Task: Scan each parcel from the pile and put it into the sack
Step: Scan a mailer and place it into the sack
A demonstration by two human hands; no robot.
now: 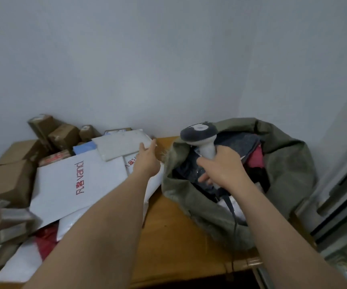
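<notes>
A person's two bare forearms reach out over a brown wooden table (176,236) set against a pale wall. The left hand (147,158) stretches toward the pile, its straight fingers close together and its thumb apart, resting at the near edge of a flat white padded mailer (120,146) that lies on top of the heap; it does not appear to grip it yet. The right hand (220,170) wraps its fingers around the white handle of a grey-headed handheld barcode scanner (199,135), held upright over the open mouth of an olive-green cloth sack (283,163) on the right side of the table, with a dark cord trailing down from it. The sack already holds several parcels, dark blue, red and white ones showing, though their number cannot be counted. Much remains on the left: at least six brown cardboard boxes (7,182) stacked along the wall and edge, about five white plastic mailers, the largest being a white bag printed with red lettering (74,184), plus one red bag (46,243) low down. By this judgement the job is partly done, with most of the pile still unscanned.
</notes>
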